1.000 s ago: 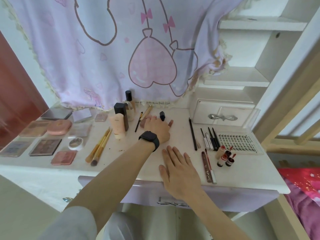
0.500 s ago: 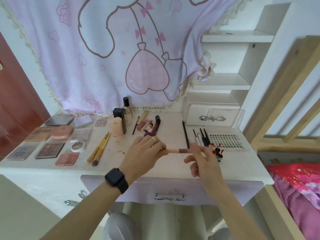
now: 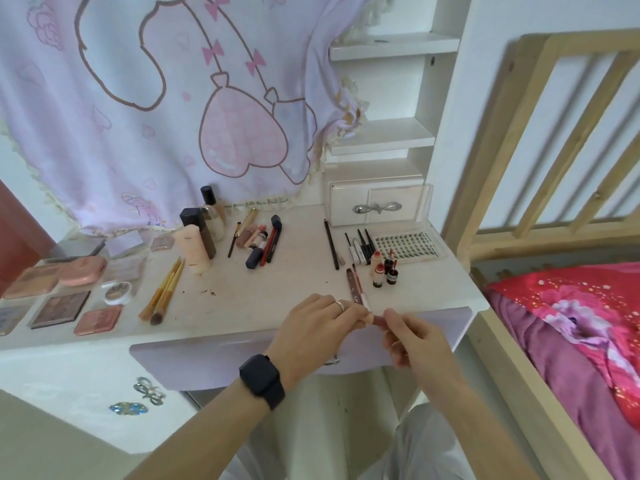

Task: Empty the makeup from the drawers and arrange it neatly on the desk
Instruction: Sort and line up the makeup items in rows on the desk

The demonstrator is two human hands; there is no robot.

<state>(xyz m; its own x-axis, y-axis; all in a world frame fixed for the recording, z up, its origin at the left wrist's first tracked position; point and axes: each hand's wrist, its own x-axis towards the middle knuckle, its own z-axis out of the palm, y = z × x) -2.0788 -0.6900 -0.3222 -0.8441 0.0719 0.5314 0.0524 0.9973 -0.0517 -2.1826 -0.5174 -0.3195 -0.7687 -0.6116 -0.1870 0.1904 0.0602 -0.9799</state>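
Both hands hold one slim pink lip pencil (image 3: 375, 319) over the desk's front edge. My left hand (image 3: 317, 329), with a ring and a black watch, pinches its left end. My right hand (image 3: 412, 336) pinches its darker right end. Most of the pencil is hidden by fingers. Makeup lies in groups on the white desk (image 3: 277, 285): palettes (image 3: 60, 308) at the left, brushes (image 3: 166, 289), tall bottles (image 3: 201, 237), lipsticks (image 3: 261, 242), liners (image 3: 360, 245), small red-capped bottles (image 3: 384, 271). The purple front drawer (image 3: 207, 355) is closed.
A small white drawer box (image 3: 377, 206) with a silver handle stands at the back right, a lash tray (image 3: 405, 245) in front of it. A pink curtain (image 3: 166, 98) hangs behind. A wooden bed frame (image 3: 540, 168) and red bedding (image 3: 581, 323) lie to the right.
Both hands have come back from the desk top to its front edge with the pencil between them. They have closed in towards each other along the pencil. The camera view shifted.
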